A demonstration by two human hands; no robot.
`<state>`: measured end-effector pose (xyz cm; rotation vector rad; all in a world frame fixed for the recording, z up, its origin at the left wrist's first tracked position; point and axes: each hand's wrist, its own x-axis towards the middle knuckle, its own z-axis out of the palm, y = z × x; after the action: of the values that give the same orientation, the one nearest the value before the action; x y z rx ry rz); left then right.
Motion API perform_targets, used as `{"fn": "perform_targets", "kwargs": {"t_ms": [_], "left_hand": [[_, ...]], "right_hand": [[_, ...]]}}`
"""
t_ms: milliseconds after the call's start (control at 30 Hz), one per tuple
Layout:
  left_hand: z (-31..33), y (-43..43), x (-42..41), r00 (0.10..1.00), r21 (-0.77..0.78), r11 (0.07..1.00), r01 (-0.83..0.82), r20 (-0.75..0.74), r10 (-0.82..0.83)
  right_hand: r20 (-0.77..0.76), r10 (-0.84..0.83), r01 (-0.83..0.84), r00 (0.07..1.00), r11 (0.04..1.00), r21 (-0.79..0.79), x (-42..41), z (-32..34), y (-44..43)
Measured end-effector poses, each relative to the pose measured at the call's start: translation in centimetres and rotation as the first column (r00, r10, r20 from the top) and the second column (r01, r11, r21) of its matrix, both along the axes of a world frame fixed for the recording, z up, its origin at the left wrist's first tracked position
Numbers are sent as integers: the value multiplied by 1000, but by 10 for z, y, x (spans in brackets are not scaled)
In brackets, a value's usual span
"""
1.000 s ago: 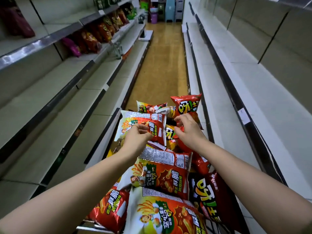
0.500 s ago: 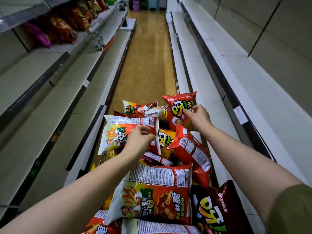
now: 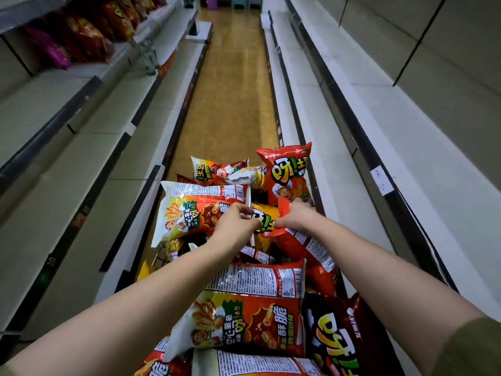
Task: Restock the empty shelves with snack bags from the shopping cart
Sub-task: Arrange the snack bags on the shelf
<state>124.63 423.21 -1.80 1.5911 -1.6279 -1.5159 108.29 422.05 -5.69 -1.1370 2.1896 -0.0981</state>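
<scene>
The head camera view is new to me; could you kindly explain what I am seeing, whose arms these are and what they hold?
There is no machine here. A person wears one wide-angle camera on the head, looking forward and down a shop aisle, so the two bare arms are their own. Below them lies a pile of snack bags. The left hand pinches the edge of a white-and-red bag. The right hand grips the top of a red bag lying label side up. The left shelves and right shelves flank the aisle, and some shelved bags stand at the upper left.
</scene>
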Motion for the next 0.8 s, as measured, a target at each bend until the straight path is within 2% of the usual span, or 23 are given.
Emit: {"fn": "perform_targets", "kwargs": {"t_ms": [100, 233, 333, 500, 600, 800], "left_hand": [[3, 4, 2, 1000, 8, 1000, 4, -2, -4], [10, 10, 2, 1000, 10, 1000, 12, -22, -12], [16, 16, 2, 999, -1, 1000, 27, -35, -27], [35, 25, 7, 987, -19, 997, 77, -137, -79], [53, 30, 12, 961, -57, 991, 118, -246, -129], [66, 16, 35, 912, -191, 953, 236, -296, -285]], "right_hand": [[128, -25, 33, 992, 998, -60, -5, 9, 5], [371, -43, 120, 928, 975, -187, -19, 40, 15], [462, 37, 109, 886, 952, -287, -24, 76, 23], [504, 259, 24, 824, 873, -487, -20, 128, 34], [569, 397, -8, 720, 825, -565, -17, 150, 39], [763, 533, -13, 366, 823, -568, -22, 157, 31]]}}
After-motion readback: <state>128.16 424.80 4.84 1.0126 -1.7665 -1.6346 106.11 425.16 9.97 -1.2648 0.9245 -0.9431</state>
